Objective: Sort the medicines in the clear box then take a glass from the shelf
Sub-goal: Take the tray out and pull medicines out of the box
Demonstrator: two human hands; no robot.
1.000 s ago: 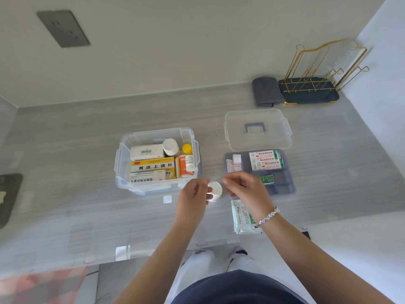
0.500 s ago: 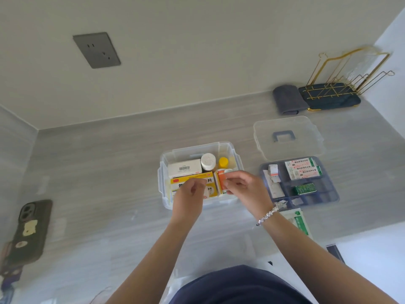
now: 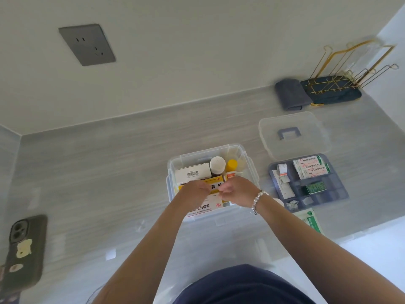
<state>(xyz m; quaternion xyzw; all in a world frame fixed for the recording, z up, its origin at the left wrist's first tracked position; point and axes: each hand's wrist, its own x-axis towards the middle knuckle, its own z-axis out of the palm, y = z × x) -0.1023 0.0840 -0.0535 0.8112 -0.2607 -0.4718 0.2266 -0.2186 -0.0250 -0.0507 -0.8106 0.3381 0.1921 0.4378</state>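
The clear box [image 3: 197,153] stands on the grey counter in front of me. Inside it are a white barcoded carton [image 3: 192,172], a white-capped bottle [image 3: 217,163], a yellow-capped bottle [image 3: 231,164], an orange-labelled bottle [image 3: 231,174], a yellow medicine box [image 3: 215,179] and a white-and-red carton [image 3: 206,208] against the front wall. My left hand [image 3: 195,190] and my right hand [image 3: 237,190] meet over the box. Both have curled fingers pinching the yellow medicine box's top edge. The fingertips hide what lies between them.
The box's lid [image 3: 293,132] lies to the right, with a blue-grey tray [image 3: 341,194] of sachets and packets below it. A green sachet [image 3: 311,222] and a small white round thing [image 3: 279,201] lie beside the tray. A phone [image 3: 24,246] lies far left; a gold rack [image 3: 350,69] and grey cloth [image 3: 287,94] stand back right.
Both hands moved from the counter in front of the box, where they held a small white round thing, up into the box. The view shifted, bringing the phone into sight.
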